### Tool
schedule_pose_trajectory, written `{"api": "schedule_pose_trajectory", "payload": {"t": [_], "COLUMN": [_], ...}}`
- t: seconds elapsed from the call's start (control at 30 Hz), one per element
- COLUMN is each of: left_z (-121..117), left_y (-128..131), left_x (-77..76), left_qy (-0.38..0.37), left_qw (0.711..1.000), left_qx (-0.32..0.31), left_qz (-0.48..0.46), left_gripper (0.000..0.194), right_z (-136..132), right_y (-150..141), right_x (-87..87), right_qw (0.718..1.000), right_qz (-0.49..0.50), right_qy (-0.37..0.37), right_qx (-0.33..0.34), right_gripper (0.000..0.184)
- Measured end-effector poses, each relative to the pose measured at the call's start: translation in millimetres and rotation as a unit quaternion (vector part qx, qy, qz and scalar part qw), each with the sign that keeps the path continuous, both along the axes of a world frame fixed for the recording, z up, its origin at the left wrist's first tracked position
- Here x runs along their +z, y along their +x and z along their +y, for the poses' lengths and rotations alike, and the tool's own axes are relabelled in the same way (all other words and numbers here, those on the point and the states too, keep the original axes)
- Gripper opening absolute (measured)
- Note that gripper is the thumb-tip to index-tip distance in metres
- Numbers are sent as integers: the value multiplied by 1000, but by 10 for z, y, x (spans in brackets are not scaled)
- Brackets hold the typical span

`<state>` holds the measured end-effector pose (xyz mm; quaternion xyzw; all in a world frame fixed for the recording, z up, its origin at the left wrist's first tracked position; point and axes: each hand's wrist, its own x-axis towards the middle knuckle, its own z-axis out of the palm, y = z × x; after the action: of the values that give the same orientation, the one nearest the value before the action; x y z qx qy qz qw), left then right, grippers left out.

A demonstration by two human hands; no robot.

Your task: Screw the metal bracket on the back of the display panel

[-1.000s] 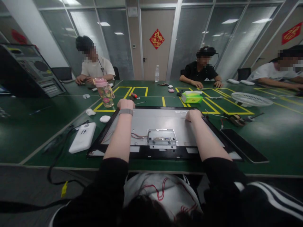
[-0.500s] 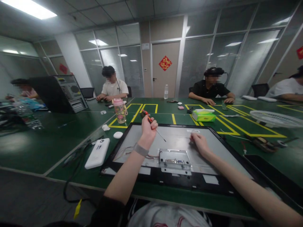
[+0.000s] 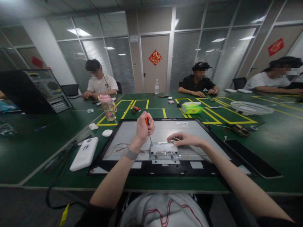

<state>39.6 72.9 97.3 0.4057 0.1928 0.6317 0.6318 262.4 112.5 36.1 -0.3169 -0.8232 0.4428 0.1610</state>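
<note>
My left hand (image 3: 143,127) is wrapped around the orange handle of a screwdriver (image 3: 147,120). The shaft slants down, and its tip is at the upper left corner of a metal box (image 3: 165,150) with connector ports. That box sits on the silver back of a flat display panel (image 3: 132,134) with a black frame, lying on the table. Over the box's upper right edge, my right hand (image 3: 186,139) reaches with loosely curved fingers, apart and holding nothing; whether the fingertips touch the box I cannot tell. Thin wires (image 3: 118,147) run from the box's left side under my left wrist.
Left of the panel lie a white power bank (image 3: 84,154), a white round case (image 3: 107,133) and black cables. A pink-lidded bottle (image 3: 107,108) and a green tissue pack (image 3: 191,108) stand beyond. To the right is a black phone-like slab (image 3: 252,158). Several people sit around the table.
My left hand has lowered the screwdriver to the box's corner, its shaft now steeper. My right hand has come from the panel's far right to the box, fingers opening. The view has turned slightly right.
</note>
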Motion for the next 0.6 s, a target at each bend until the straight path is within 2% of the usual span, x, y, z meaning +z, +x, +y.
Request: {"api": "schedule_pose_trajectory", "payload": {"t": [0.17, 0.3, 0.37, 0.47, 0.53, 0.6], "left_z": [-121, -162, -164, -167, -175, -184], "left_y": [94, 94, 61, -13, -58, -83], "left_x": [-74, -110, -120, -135, -158, -194], "left_qy": [27, 32, 31, 30, 20, 0], "left_qw": [999, 997, 997, 999, 1000, 1000], "left_qx": [-37, -68, -54, -14, 5, 17], "left_qz": [10, 34, 40, 31, 21, 10], "left_gripper": [45, 45, 45, 45, 45, 46], "right_z": [5, -12, -70, -212, -314, -392], "right_y": [13, -27, -105, -286, -411, -505], "right_x": [-57, -130, -134, -127, -145, -186], "right_qw": [997, 993, 992, 968, 953, 944], "right_qz": [-13, -16, 16, 114, 140, 121], "right_qy": [30, 92, 123, 217, 265, 307], "right_qx": [74, 78, 33, -45, -39, -6], "right_gripper": [66, 71, 63, 27, 16, 11]}}
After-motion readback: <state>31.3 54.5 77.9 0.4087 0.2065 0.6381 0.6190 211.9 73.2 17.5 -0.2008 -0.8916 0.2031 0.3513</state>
